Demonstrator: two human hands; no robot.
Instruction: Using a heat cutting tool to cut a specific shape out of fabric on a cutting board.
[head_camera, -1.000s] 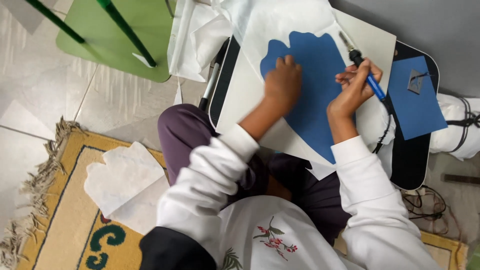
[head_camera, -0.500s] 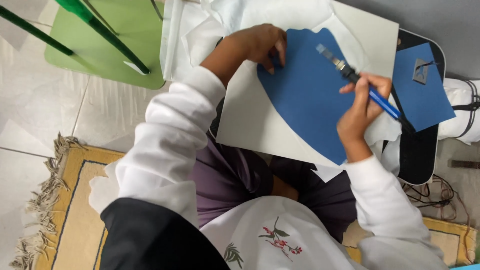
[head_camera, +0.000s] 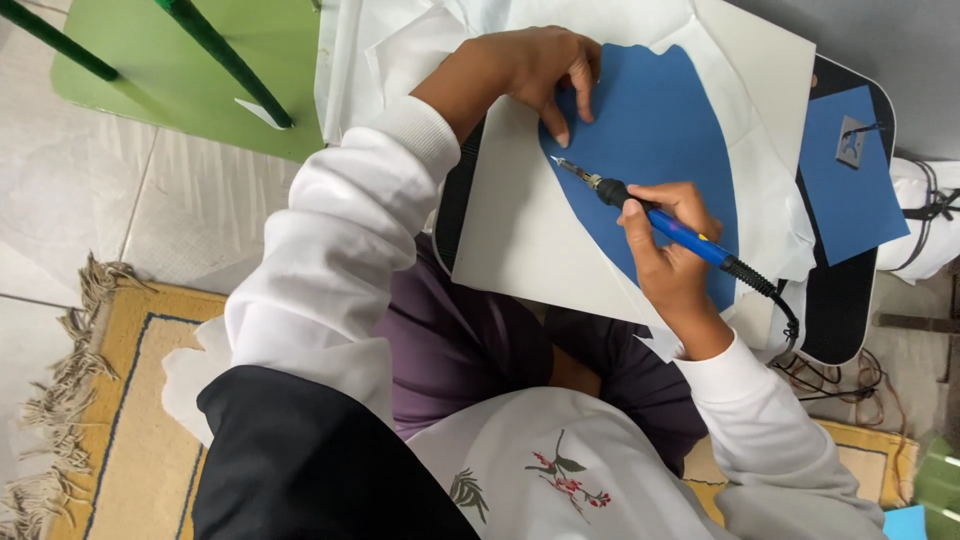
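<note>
The right hand (head_camera: 670, 255) is closing around a corded cutting tool with a blue handle (head_camera: 668, 228), holding it like a pen. The long axis of the tool is running from the hand up and to the left, and the metal tip (head_camera: 560, 163) is lying ahead of the knuckles, on the left edge of the blue sheet (head_camera: 655, 130), where the blue meets the white board (head_camera: 520, 240) under it. The black cord (head_camera: 775, 300) is going out behind the hand, down toward the wrist side.

The left hand (head_camera: 535, 65) is lying flat on the upper left part of the same blue sheet. Its fingers are spread a little and are pressing the sheet down; it is gripping nothing. The thumb (head_camera: 560, 125) is pointing down toward the tip and is very near to it, so the left hand is the nearest thing in front of the tool, straight on the line of the edge. I think this is the point that needs care.

On the far side of the right hand, a smaller blue piece (head_camera: 850, 190) is lying on a dark lap tray (head_camera: 835, 310), well apart from the tip. White cloth or paper (head_camera: 420, 40) is lying beyond the left hand. A green stool (head_camera: 150, 70) is standing on the tiled floor outside the left arm, and a yellow rug (head_camera: 110, 420) is lying lower.
</note>
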